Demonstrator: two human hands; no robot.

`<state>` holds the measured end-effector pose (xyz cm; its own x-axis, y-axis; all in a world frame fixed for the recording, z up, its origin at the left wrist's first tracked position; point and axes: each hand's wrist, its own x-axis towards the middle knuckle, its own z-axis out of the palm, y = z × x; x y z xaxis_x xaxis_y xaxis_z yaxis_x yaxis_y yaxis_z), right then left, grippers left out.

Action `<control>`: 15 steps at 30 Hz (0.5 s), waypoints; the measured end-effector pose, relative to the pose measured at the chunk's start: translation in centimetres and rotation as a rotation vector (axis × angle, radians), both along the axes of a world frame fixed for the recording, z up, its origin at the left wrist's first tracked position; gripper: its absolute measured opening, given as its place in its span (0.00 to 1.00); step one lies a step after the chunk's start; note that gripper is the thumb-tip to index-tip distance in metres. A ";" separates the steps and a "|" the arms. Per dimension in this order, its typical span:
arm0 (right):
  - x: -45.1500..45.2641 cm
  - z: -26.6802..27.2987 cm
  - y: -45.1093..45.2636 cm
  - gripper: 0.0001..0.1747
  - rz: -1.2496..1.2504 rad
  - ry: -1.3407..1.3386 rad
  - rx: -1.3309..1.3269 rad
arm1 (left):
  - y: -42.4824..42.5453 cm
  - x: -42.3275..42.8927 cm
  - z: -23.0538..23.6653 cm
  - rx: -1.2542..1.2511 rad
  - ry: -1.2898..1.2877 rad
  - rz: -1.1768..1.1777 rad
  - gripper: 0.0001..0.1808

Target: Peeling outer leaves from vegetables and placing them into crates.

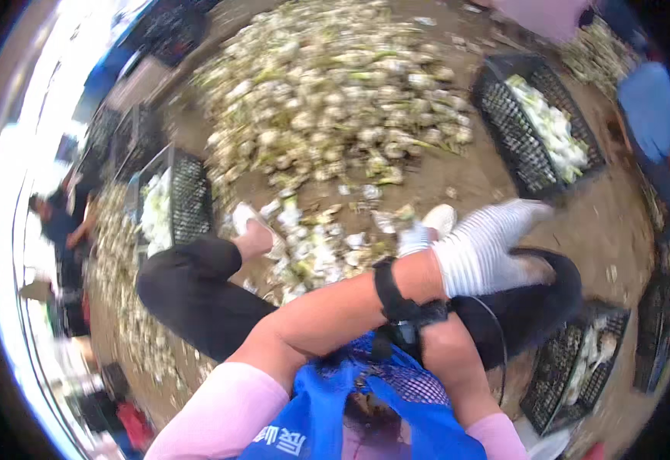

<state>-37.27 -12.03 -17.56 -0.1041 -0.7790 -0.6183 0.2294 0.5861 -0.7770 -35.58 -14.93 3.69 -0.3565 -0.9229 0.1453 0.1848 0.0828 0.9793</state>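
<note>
My left arm lies across my right forearm. My left hand point(487, 247), in a white striped glove, is over my right knee, blurred, with thumb and fingers apart and nothing visible between them. Partly hidden behind my left wrist, my right hand point(414, 237) is gloved too and close to my right shoe; its grip does not show. A large heap of garlic bulbs with stems point(335, 98) lies in front of me. Between my feet are whiter garlic bulbs point(312, 247) and loose skins. A black mesh crate point(490, 109) with white garlic stands beyond my left hand.
Another garlic-filled crate point(192, 192) stands by my left knee, and a crate point(548, 368) with some bulbs is at the lower right. More garlic point(119, 270) spreads along the left. Other people are at the left point(62, 224) and at the right, one in a blue top point(654, 109).
</note>
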 end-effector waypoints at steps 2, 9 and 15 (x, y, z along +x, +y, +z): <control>1.1 -0.9 -2.1 0.13 0.187 0.252 -0.109 | -0.6 6.4 -1.9 -0.020 -0.150 0.249 0.20; 3.4 -2.0 -3.3 0.27 0.803 0.622 -0.300 | 6.6 35.2 -18.3 0.692 -0.606 0.995 0.33; 5.1 -1.6 -2.9 0.32 1.460 1.043 0.190 | 3.4 44.2 -27.3 0.863 -0.932 0.839 0.45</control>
